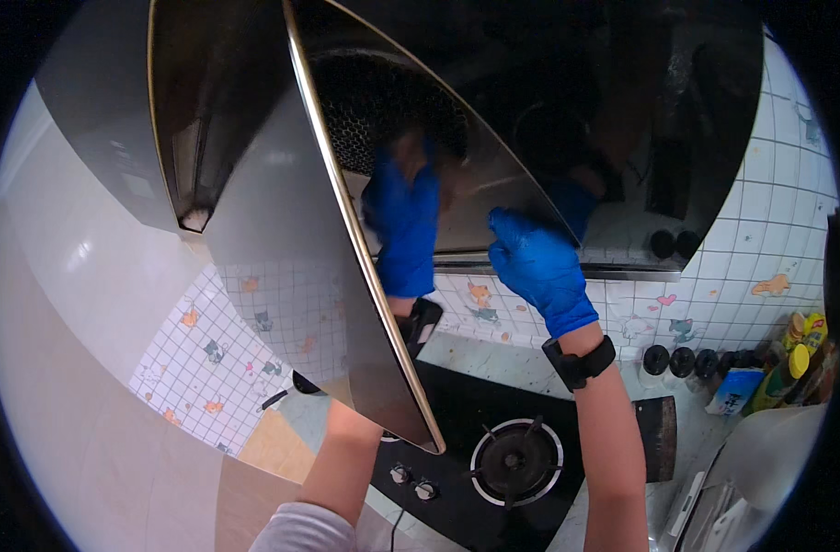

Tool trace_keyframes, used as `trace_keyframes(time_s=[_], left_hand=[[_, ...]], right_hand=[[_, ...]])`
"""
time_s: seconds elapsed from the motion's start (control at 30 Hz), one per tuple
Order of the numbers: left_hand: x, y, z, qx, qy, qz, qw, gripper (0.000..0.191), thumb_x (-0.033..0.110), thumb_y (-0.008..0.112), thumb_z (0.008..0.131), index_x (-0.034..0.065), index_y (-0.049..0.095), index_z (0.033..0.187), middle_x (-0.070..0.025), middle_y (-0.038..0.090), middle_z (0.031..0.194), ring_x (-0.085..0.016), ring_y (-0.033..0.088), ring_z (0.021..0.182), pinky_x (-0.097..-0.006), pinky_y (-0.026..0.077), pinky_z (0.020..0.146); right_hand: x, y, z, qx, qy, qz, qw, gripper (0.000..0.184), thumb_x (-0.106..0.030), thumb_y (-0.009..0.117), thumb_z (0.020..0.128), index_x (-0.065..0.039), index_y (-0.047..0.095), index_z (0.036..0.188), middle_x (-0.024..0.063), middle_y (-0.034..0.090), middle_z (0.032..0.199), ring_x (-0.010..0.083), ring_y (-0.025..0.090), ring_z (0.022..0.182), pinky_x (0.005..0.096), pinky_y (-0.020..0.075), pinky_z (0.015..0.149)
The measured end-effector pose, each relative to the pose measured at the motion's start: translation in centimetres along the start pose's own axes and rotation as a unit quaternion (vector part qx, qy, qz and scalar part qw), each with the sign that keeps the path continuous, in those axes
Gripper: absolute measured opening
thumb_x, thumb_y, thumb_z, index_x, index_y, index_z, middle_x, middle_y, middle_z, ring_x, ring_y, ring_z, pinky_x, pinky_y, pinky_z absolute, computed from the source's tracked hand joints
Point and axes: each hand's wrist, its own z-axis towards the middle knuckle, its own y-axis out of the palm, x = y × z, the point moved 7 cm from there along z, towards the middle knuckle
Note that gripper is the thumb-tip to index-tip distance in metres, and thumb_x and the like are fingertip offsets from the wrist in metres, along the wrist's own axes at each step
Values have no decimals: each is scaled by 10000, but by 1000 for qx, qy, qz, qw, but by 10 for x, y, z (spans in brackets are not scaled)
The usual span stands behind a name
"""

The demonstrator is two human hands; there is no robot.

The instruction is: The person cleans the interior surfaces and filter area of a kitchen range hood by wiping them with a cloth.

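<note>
Before me is a dark range hood with a glossy front panel [309,228] tilted out, its metal-trimmed edge running down across the view. My left hand [404,228], in a blue glove, reaches behind this panel. Its fingers point up towards the round mesh filter [347,131] and are blurred beside a brownish patch, so their grip is unclear. My right hand [540,259], also blue-gloved, is at the lower corner of the hood's dark glass side [654,90]. Its fingers are curled, and their inner side is hidden. A dark band sits on each wrist.
Below lies a black gas hob [447,393] with a round burner [515,461] and control knobs [413,481]. Black-lidded jars [682,362], a yellow-capped bottle [778,379] and a blue-and-white packet [735,390] stand at right. Cat-print wall covering [675,310] runs behind.
</note>
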Motion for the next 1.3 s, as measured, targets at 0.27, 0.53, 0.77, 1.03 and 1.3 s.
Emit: trace_keyframes(time_s=[0.27, 0.53, 0.77, 1.03, 1.3], left_hand=[[-98, 29, -85, -275, -188, 98, 938, 301, 236, 457, 787, 38, 472, 1013, -177, 560, 741, -268, 539, 611, -345, 421, 519], [23, 23, -10, -89, -34, -126, 987, 332, 169, 532, 734, 12, 456, 1016, -145, 559, 845, -228, 542, 730, -317, 441, 611], [-27, 19, -32, -236, -75, 68, 966, 345, 208, 520, 731, 18, 460, 1013, -168, 558, 711, -283, 540, 591, -341, 424, 502], [17, 34, -11, -11, -59, -72, 996, 365, 260, 506, 755, 99, 439, 1076, -167, 546, 665, -333, 530, 572, -363, 417, 462], [-98, 25, -86, -163, -162, 27, 973, 368, 224, 497, 762, 27, 442, 1069, -172, 555, 810, -279, 533, 661, -335, 431, 562]], right_hand=[[12, 7, -3, -53, 40, 1, 998, 256, -127, 522, 648, -92, 527, 902, 122, 542, 739, 279, 522, 617, 347, 436, 544], [22, 5, -13, -28, 30, -20, 999, 275, -113, 536, 634, -89, 539, 908, 115, 547, 750, 274, 524, 676, 362, 417, 628], [-9, -1, 5, 0, -4, -10, 1000, 283, -103, 526, 634, -87, 524, 917, 110, 557, 773, 268, 535, 639, 331, 445, 550], [22, 3, -12, -34, 21, -43, 998, 279, -122, 527, 657, -76, 529, 932, 120, 549, 747, 275, 527, 635, 351, 430, 585], [1, 5, -4, -35, 21, -9, 999, 229, -105, 519, 645, -84, 522, 873, 125, 530, 703, 279, 515, 611, 336, 430, 546]])
